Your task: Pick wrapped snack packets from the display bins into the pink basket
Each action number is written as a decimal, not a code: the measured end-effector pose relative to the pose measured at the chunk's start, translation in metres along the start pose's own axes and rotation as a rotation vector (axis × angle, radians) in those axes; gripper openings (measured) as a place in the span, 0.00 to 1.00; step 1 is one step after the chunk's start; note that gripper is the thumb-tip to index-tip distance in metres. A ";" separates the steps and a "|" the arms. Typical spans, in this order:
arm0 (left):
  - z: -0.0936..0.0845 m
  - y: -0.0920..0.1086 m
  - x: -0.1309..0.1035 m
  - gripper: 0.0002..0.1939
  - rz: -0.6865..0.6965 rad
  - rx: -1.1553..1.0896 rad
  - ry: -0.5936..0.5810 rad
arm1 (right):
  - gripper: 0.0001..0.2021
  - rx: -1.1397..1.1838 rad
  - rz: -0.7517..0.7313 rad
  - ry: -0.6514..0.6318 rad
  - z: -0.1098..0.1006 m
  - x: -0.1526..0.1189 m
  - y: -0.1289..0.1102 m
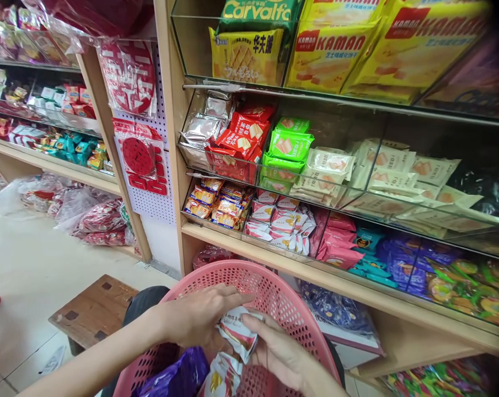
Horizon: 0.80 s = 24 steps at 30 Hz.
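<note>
A pink plastic basket point(274, 275) with a perforated wall stands in front of me. Over it, my right hand point(280, 350) grips a white-and-red wrapped snack packet point(239, 331), its thumb on the front. My left hand point(199, 314) cups the packet's left side, fingers stretched across behind the top edge; its thumb side is partly hidden. Just below lies another white-and-red packet point(222, 377) with a gold picture. A shiny purple packet point(177, 375) rests inside the basket at the lower left.
Similar white-and-red packets point(284, 220) fill a compartment of the lowest shelf tray. Glass-fronted shelves point(332, 99) of snacks rise ahead. A low wooden stool point(94, 309) stands at left. Plastic bags point(102, 220) lie under the left shelf, and a box point(352, 350) sits beneath the right one.
</note>
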State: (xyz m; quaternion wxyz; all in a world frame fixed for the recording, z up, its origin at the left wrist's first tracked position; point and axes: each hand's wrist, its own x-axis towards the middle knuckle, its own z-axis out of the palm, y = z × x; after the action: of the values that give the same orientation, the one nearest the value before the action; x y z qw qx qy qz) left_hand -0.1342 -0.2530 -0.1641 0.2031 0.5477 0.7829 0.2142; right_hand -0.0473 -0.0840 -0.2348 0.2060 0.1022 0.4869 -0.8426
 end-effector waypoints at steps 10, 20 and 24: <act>0.003 -0.009 0.002 0.34 0.088 -0.170 0.075 | 0.26 0.073 0.047 -0.087 -0.001 0.004 -0.001; 0.011 -0.002 0.001 0.34 0.103 -0.047 0.034 | 0.19 -0.072 0.000 -0.035 -0.005 -0.001 0.004; 0.018 -0.009 -0.003 0.45 0.085 -0.027 0.048 | 0.23 -0.162 0.064 0.026 -0.014 -0.002 0.006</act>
State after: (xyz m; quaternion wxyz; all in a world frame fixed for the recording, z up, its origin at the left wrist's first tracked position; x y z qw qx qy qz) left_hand -0.1302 -0.2561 -0.1834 0.1823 0.5724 0.7606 0.2461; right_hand -0.0428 -0.0745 -0.2459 0.2342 0.1114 0.5527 -0.7920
